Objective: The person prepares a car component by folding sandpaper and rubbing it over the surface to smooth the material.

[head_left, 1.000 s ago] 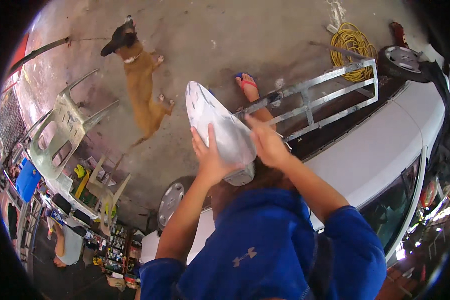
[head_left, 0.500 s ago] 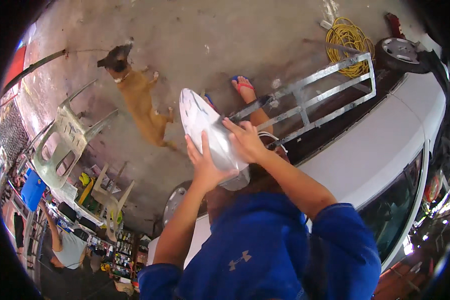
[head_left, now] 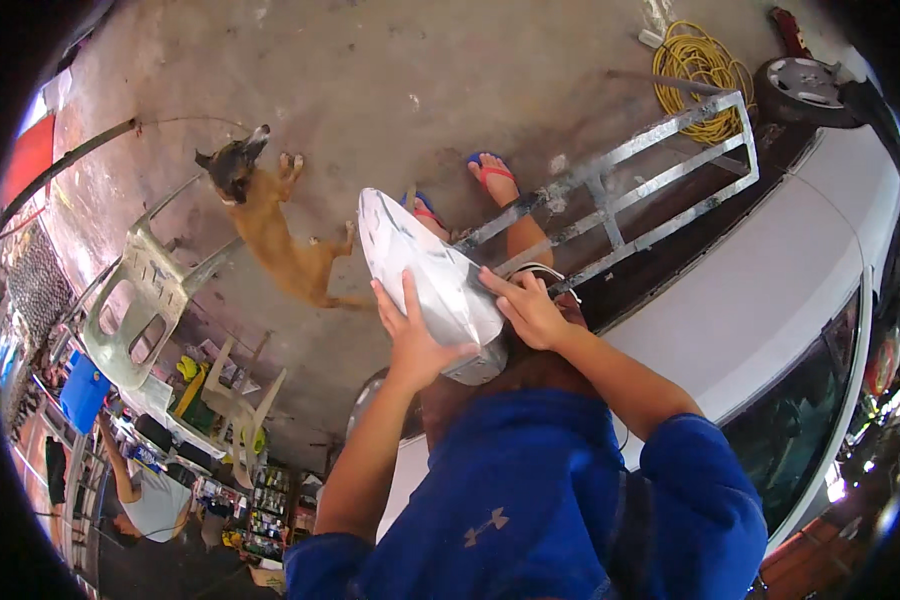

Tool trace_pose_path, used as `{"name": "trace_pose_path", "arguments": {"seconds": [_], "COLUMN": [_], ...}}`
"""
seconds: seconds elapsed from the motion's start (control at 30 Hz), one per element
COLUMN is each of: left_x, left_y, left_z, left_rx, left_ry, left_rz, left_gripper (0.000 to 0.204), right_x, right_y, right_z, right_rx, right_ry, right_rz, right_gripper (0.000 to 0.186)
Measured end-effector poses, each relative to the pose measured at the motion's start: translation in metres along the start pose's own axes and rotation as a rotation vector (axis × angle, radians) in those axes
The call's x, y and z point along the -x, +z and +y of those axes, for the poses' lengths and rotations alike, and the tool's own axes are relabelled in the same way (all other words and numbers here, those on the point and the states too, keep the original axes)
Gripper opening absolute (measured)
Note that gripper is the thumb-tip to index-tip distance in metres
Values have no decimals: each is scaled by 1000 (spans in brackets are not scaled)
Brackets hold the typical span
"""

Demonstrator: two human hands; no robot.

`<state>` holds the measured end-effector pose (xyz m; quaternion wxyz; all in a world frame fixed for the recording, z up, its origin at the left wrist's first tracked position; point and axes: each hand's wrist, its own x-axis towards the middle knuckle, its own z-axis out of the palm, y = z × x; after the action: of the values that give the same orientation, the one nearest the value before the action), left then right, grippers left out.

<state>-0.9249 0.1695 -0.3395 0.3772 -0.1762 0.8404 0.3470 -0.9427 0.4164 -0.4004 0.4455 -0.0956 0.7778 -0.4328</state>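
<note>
A pale grey-white pointed shell [head_left: 410, 245], smooth and curved with dark marks near its tip, rests over my lap, tip facing away. My left hand [head_left: 415, 340] grips its left side, thumb and fingers spread along the surface. On its right side, the fingers of my right hand [head_left: 530, 310] press a small dark grey sheet [head_left: 482, 284], like sandpaper, flat against the surface. Most of that sheet is hidden under the fingers.
A metal frame [head_left: 610, 215] and a white car [head_left: 730, 290] stand to my right. A brown dog [head_left: 285, 235] is ahead left, near a plastic chair [head_left: 142, 290]. Coiled yellow cable [head_left: 703, 80] lies far right. Another person [head_left: 158, 505] is at lower left.
My right hand has slid with the dark sheet down and right along the shell. My left hand keeps its grip. The dog has turned its head and shifted its front legs.
</note>
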Motion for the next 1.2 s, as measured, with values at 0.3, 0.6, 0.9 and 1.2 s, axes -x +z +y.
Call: {"name": "trace_pose_path", "arguments": {"seconds": [0.3, 0.6, 0.9, 1.2], "left_x": [2, -4, -8, -112], "left_y": [5, 3, -8, -13], "left_z": [2, -12, -2, 4], "left_rx": [7, -21, -383, -591], "left_ry": [13, 19, 102, 304], "left_rz": [9, 19, -43, -163], "left_gripper": [166, 167, 155, 55], "right_x": [-30, -13, -68, -78], "right_y": [3, 9, 67, 85], "right_z": [1, -2, 12, 20], "right_rx": [58, 131, 212, -450], "right_ry": [-151, -73, -219, 95], "right_rz": [81, 62, 408, 610], "right_gripper": [48, 45, 47, 50]}}
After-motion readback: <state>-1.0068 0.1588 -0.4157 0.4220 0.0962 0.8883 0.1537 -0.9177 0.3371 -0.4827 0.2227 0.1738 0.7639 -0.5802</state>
